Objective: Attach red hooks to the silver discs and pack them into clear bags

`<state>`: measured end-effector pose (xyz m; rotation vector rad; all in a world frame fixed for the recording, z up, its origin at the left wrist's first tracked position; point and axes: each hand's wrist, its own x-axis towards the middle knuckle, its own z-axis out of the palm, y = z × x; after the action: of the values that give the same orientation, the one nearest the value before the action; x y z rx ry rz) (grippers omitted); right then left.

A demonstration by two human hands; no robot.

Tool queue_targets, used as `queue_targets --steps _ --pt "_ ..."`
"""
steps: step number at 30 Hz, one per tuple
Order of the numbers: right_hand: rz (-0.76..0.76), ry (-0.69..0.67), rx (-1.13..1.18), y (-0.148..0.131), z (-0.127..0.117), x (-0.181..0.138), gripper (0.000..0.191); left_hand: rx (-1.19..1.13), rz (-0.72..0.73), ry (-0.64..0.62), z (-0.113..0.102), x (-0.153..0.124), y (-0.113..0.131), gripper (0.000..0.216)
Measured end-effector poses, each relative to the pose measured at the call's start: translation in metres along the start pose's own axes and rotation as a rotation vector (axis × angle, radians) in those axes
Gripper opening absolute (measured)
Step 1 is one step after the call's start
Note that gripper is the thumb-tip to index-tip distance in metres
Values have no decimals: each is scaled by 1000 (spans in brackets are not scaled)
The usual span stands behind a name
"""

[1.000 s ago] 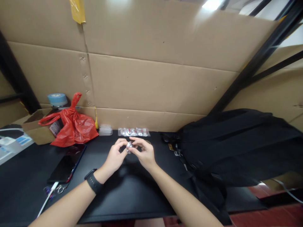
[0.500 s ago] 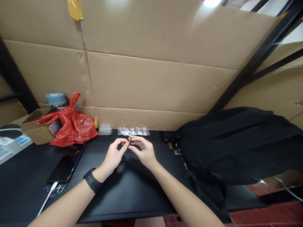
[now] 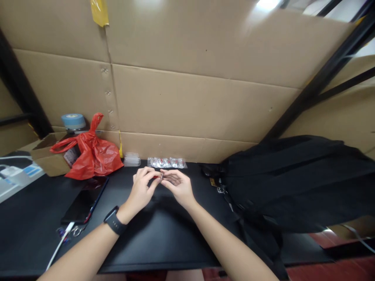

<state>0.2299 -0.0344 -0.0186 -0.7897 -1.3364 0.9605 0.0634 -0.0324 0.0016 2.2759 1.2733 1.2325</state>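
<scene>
Above the black desk [image 3: 164, 234], both hands meet on a small thin metallic piece [image 3: 161, 177], seen nearly edge-on with a bit of red beside it. My left hand [image 3: 143, 185], a dark watch on its wrist, pinches it between thumb and fingers. From the other side my right hand [image 3: 180, 188] grips the same piece with thumb and fingertips. Its exact kind is too small to make out. Just behind the hands lies a row of clear packets [image 3: 166, 162] with round silvery and red contents. Left of them are clear plastic cases [image 3: 132, 159].
A knotted red plastic bag [image 3: 95, 156] leans by a cardboard box [image 3: 48, 158] at the left. Nearer lies a phone [image 3: 83, 203] on a white cable. A large black backpack [image 3: 295, 183] covers the right side. The cardboard wall [image 3: 187, 105] closes off the back.
The view has shifted slightly, so the surroundings sit a little further right. My hands keep hold of the small piece, and the left fingers have curled a little more around it.
</scene>
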Motion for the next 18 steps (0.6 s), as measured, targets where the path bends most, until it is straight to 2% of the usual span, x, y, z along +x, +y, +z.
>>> queue_targets --steps 4,9,14,18 --pt "29 -8 11 3 -1 0 38 78 34 61 2 -3 0 15" --pt "21 -76 -17 6 -1 0 27 86 5 130 1 -3 2 11" --pt "-89 -126 -132 1 -4 1 17 75 29 96 -2 -1 3 10" --pt "-131 -153 -339 -7 -9 3 16 48 3 77 -5 0 3 14"
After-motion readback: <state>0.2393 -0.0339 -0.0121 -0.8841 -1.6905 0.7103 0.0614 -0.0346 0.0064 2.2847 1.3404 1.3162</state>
